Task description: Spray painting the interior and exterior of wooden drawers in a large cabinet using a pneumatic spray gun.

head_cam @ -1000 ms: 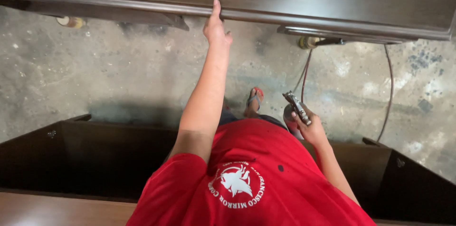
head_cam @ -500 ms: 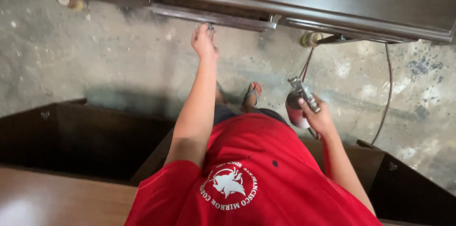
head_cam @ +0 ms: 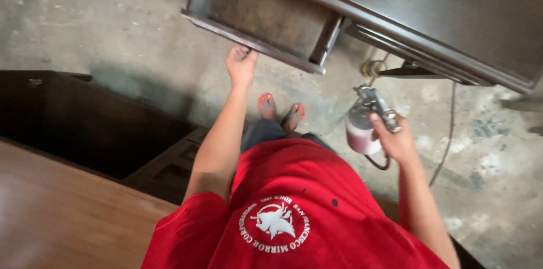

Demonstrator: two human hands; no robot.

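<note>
My left hand grips the front edge of a dark wooden drawer that stands pulled out of a dark brown cabinet. My right hand holds a metal spray gun with a stained cup, low at my right side, its nozzle pointing toward the cabinet. A hose trails from the gun across the concrete floor. My red shirt and my feet in red sandals fill the lower middle.
A dark wooden furniture piece lies on the floor at my left. A lighter brown wooden panel fills the bottom left corner. Grey stained concrete floor runs between them and the cabinet.
My left hand has pulled the drawer out from the cabinet toward me. The spray gun in my right hand has stayed low at my side.
</note>
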